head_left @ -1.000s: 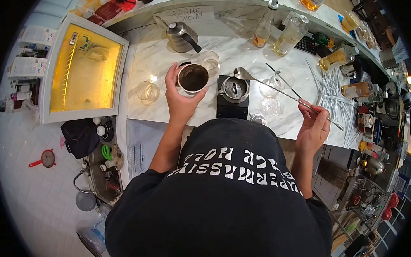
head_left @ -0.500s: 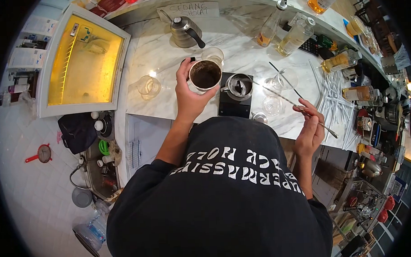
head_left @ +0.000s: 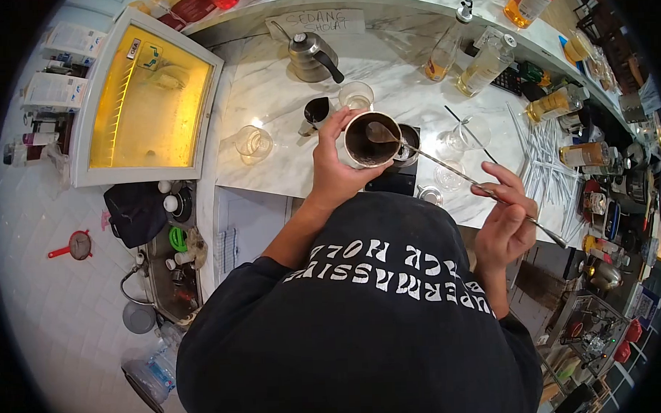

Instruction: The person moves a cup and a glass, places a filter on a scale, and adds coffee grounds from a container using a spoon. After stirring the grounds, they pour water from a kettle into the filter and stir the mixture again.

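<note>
My left hand [head_left: 332, 170] is wrapped around a pale-rimmed cup [head_left: 354, 149] with a dark brown residue inside, tilted so its mouth faces up toward the camera. In my right hand [head_left: 507, 222] is a long bar spoon with a twisted handle [head_left: 445, 164], pinched near its far end. The spoon's bowl [head_left: 379, 132] is inside the cup's mouth. Just beyond the cup, a round pot [head_left: 410, 140] stands on a black scale [head_left: 396, 181], both partly hidden by the cup. A dark pitcher [head_left: 318, 112] and a clear glass [head_left: 356, 94] stand close to my left hand.
A gooseneck kettle [head_left: 313, 58] stands at the back of the marble counter [head_left: 246, 78]. Another clear glass [head_left: 254, 143] is at left, beside a lit fridge [head_left: 148, 96]. Bottles [head_left: 486, 63] and scattered straws [head_left: 551, 155] lie toward the right. A sink [head_left: 174, 285] is at lower left.
My left hand has brought the cup rightward, partly over the scale. The spoon's bowl, over the pot before, is now in the cup. The dark pitcher has come into sight.
</note>
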Motion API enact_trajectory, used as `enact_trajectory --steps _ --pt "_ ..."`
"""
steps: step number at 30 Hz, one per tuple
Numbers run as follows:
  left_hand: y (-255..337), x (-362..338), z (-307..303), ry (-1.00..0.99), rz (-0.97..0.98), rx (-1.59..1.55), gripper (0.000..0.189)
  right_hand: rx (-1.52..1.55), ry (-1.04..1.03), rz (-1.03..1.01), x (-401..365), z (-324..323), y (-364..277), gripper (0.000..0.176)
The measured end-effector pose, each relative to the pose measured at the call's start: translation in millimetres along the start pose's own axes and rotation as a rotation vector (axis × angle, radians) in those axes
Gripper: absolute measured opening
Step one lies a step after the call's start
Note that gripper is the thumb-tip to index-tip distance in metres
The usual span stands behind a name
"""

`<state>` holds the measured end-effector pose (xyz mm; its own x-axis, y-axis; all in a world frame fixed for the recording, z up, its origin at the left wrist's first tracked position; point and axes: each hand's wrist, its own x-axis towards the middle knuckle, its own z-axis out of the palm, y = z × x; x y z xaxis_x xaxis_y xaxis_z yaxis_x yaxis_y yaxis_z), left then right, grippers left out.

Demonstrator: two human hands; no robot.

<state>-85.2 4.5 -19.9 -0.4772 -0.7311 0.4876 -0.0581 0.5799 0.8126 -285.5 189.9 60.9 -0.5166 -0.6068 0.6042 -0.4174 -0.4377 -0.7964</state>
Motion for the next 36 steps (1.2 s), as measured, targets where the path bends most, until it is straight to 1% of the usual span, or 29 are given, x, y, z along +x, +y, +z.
enact_trajectory --steps 2,5,14,20,26,29,32,35,36 --pt "0 0 -1 -0.01 0.031 -0.008 0.118 0.012 -0.052 0.008 0 6 1 0.043" --pt "-1 -1 -4 -0.006 0.046 -0.015 0.118 0.045 -0.063 0.058 -4 11 5 0.042" --pt "4 -4 -6 -0.015 0.069 -0.051 0.118 0.074 -0.07 0.11 -7 21 8 0.04" --pt "6 -5 -8 -0.024 0.055 -0.033 0.116 0.089 0.028 0.255 -12 16 13 0.041" --pt "13 -2 -12 -0.027 0.018 0.062 0.112 0.16 0.141 0.361 -13 10 18 0.039" --pt "12 -1 -13 -0.021 -0.016 0.092 0.112 0.193 0.189 0.393 -11 2 16 0.04" --pt "-3 -8 -18 -0.004 -0.075 0.098 0.112 0.196 0.245 0.391 -9 -10 12 0.041" --pt "-19 -15 -31 0.027 -0.109 0.148 0.11 0.082 0.29 0.407 -15 -30 21 0.042" --pt "-20 -16 -34 0.039 -0.113 0.168 0.109 0.07 0.277 0.401 -18 -36 26 0.041"
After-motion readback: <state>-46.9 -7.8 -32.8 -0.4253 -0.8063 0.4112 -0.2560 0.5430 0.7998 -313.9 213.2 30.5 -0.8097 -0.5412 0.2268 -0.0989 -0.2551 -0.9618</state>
